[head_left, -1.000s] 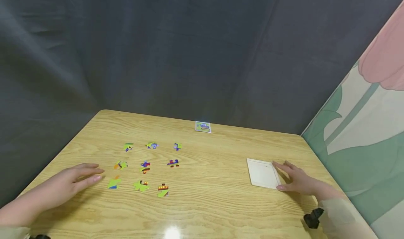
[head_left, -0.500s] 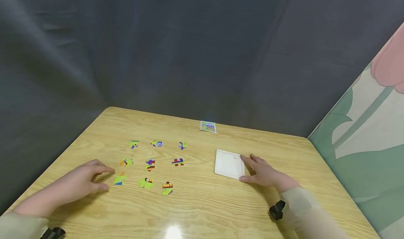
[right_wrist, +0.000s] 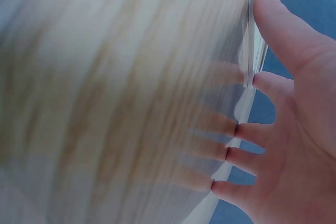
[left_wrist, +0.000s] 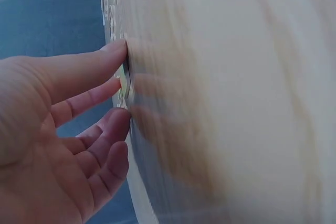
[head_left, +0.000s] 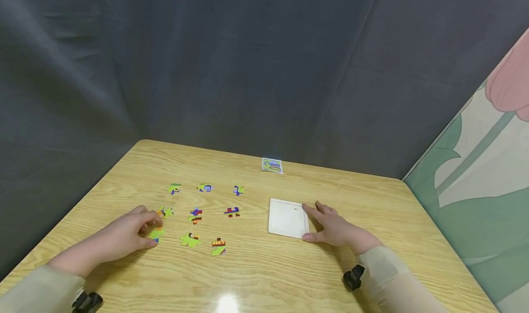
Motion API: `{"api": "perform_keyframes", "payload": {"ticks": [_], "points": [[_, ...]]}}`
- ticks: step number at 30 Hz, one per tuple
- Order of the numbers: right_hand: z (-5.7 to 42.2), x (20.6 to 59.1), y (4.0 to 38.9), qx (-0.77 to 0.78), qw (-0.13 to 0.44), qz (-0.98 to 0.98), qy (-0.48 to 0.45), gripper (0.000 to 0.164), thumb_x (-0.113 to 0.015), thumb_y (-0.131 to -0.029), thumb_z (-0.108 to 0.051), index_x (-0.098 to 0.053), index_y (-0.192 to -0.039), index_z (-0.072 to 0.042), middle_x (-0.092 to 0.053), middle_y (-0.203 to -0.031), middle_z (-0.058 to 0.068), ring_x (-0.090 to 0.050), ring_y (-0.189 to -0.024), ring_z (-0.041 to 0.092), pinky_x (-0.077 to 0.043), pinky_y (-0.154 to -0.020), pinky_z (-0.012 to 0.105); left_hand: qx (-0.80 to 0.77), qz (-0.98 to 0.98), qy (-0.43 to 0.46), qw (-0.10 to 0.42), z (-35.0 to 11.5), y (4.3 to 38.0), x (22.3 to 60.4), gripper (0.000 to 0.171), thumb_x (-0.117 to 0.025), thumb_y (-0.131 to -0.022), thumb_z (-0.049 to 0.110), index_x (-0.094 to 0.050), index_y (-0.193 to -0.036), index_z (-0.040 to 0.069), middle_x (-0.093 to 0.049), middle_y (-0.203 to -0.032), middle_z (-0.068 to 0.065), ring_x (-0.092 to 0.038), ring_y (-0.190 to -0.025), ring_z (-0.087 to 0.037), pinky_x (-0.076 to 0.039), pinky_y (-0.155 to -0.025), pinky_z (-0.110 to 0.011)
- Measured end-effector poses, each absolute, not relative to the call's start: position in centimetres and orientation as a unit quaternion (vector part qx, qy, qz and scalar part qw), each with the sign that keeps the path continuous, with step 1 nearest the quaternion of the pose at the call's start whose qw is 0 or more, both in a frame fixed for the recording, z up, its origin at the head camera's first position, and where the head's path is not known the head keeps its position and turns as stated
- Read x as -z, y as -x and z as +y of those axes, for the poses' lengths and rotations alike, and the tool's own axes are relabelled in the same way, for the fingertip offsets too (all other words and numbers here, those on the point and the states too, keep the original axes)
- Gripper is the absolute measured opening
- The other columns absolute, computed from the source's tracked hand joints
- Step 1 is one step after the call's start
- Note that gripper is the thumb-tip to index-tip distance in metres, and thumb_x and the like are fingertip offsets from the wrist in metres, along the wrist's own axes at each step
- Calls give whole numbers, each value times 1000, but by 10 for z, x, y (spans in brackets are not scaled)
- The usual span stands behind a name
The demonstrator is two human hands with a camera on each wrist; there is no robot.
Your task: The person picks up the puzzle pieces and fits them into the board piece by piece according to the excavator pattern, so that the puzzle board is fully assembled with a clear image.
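Observation:
My left hand (head_left: 131, 232) reaches around the lower-left puzzle piece (head_left: 157, 233), which is green with orange and blue. Thumb and curled fingers lie at opposite sides of it, flat on the table; in the left wrist view the puzzle piece (left_wrist: 125, 81) shows as a thin sliver between them. The right hand (head_left: 332, 227) touches the right edge of a white square tray (head_left: 288, 218), index finger near the far corner and thumb near the close one. Those fingers look fairly straight in the right wrist view, against the tray's rim (right_wrist: 249, 51).
Several other puzzle pieces lie spread in rows, among them a green one (head_left: 190, 240) and a red-and-yellow one (head_left: 219, 247). A small picture card (head_left: 272, 165) sits by the far edge of the wooden table (head_left: 264, 276). A dark curtain (head_left: 248, 74) hangs behind.
The white tray has slid left across the table with my right hand at its edge. My left hand has moved right to the lower-left puzzle piece, its thumb and fingers drawing in around it.

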State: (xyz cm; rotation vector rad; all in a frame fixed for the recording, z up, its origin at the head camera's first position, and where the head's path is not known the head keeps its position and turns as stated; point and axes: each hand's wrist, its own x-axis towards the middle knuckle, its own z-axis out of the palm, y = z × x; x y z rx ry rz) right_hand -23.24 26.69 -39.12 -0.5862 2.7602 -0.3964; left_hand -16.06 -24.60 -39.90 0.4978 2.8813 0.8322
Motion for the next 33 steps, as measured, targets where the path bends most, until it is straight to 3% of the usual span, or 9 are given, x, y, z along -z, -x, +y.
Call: {"api": "perform_keyframes", "payload": {"ticks": [9,16,23,33], "points": [[265,389,227,140,145,959,197,93,-68,-85,-57,-26,-157,-14,-13,-157,31,-13,-140,56,-22,-99,74,-345,917,-178,89,-243,170,394,30,-81,-79,3,-53,-88,10,-52,-78,0,-49,-70,-17,-42,-59,-28],[258,388,224,147,156,958,190,93,-69,-86,-53,-26,-157,-13,-12,-157,32,-12,-140,56,-20,-100,75,-399,885,-218,102,-227,192,343,16,-72,-89,3,-56,-86,8,-56,-74,-4,-54,-66,-22,-46,-57,-30],[255,388,228,143,155,958,193,92,-70,-85,-52,-25,-157,-13,-12,-157,31,-12,-140,55,-22,-101,73,-395,878,-256,88,-159,226,309,11,-72,-90,7,-61,-88,10,-61,-79,-3,-54,-73,-22,-46,-64,-36],[255,387,233,143,162,957,194,92,-70,-86,-51,-24,-157,-15,-10,-158,30,-10,-141,55,-19,-101,74,-416,852,-290,127,-50,269,342,14,-74,-87,1,-61,-83,7,-57,-74,-4,-51,-66,-15,-43,-60,-28]]}}
